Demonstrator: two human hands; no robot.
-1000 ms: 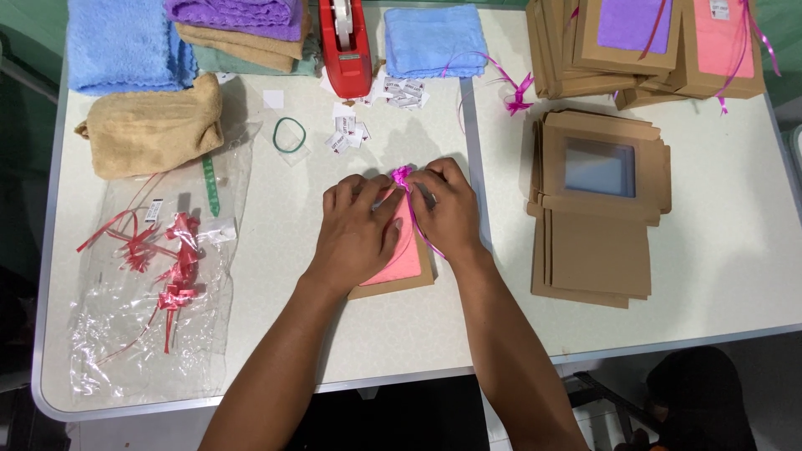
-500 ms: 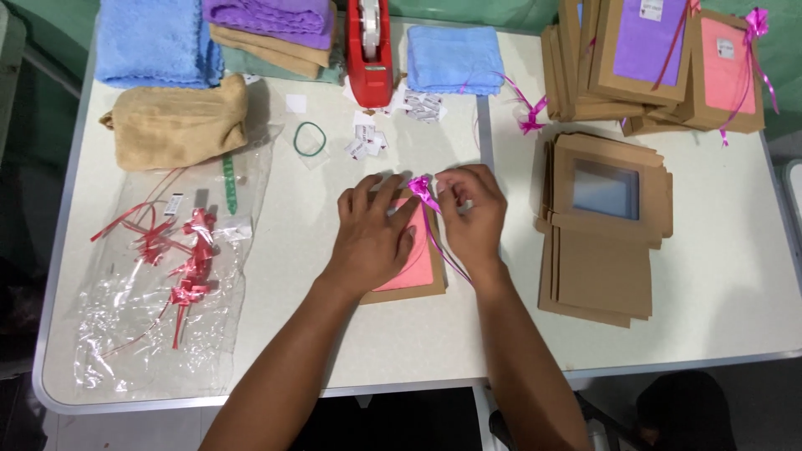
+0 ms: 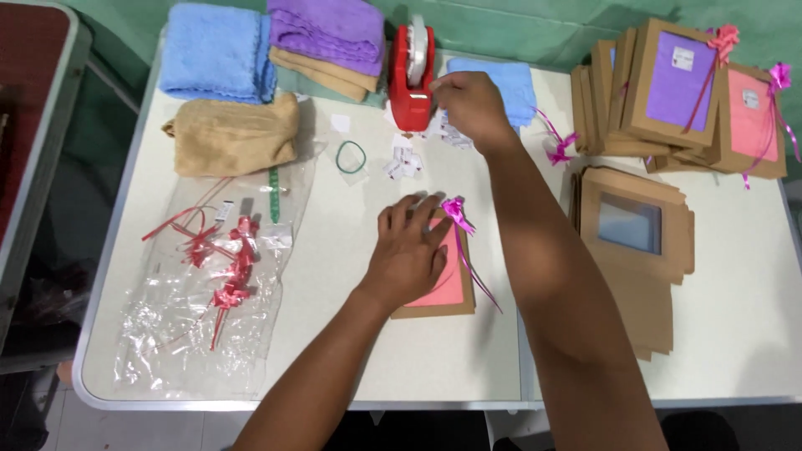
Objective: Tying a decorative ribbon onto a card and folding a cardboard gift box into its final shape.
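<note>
White table (image 3: 351,351) is filling most of the frame; left half is carrying a clear plastic bag (image 3: 200,326) with red ribbon bows (image 3: 221,263) lying on it, lower left; tan folded cloth (image 3: 234,134) and blue towel (image 3: 219,52) are sitting upper left, purple towel (image 3: 327,29) at top centre; stacks of brown window boxes (image 3: 685,92) are piling up at upper right, flat empty brown boxes (image 3: 635,250) lying at right centre.

Small brown box with pink insert (image 3: 443,280) is lying at frame centre, long axis running top to bottom, slightly tilted; left hand (image 3: 409,250) is pressing flat on it, fingers spread and released, palm covering the box's left part, gripping nothing; pink ribbon bow (image 3: 455,210) is sitting at the box's upper right corner, just beside the left fingertips, its tail trailing down the right edge toward lower right.

Right hand (image 3: 472,104) is reaching up to the upper centre, well apart from the box, fingers curling in a pinch at the red tape dispenser (image 3: 413,79); fingertips are touching or just beside the dispenser's right side; cannot tell whether tape is already between them; dispenser is lying up and slightly left of the box, long axis also top to bottom; right hand is the nearer one to it.

Green rubber band (image 3: 351,156) and small white paper scraps (image 3: 403,160) are lying between dispenser and box.
</note>
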